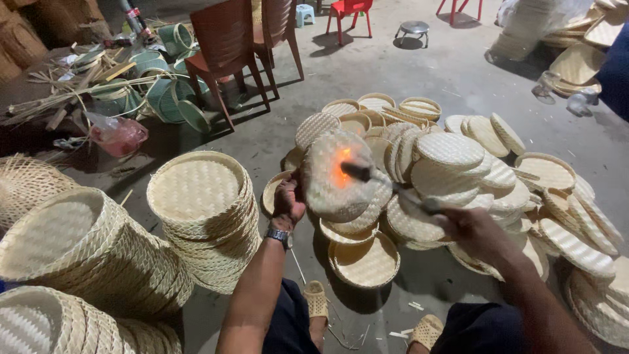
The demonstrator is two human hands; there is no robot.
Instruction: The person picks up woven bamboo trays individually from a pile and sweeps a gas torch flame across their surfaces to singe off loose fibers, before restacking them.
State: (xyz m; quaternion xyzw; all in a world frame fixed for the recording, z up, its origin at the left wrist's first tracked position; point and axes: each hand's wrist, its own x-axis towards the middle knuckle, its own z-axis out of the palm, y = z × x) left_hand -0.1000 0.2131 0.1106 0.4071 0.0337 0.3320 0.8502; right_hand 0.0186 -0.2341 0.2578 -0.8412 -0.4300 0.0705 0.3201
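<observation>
Woven bamboo, pale straw colour, everywhere. Left hand [288, 200] has a round basket [337, 176] tipped up on edge, bottom facing the camera, fingers curled round the rim at its 9 o'clock, thumb side hidden. Right hand [473, 229] is closed round the handle of a torch [393, 190], w/ nozzle pointing to 10 o'clock, orange flame [342, 169] licking the basket's centre. Basket sits mid-frame, above a shallow tray [365, 262] on the floor [426, 72].

To singe well, by my read: keep flame moving, don't park it on one spot, since thin strips scorch fast. Turn the basket w/ the left hand so the heat sweeps centre to rim. Keep left fingers off the flame side. Nozzle near but not touching the weave.

Stacked baskets [203, 210] at 9 o'clock, loose pile [498, 177] at 3 o'clock; both near enough that the flame shouldn't swing toward them.
</observation>
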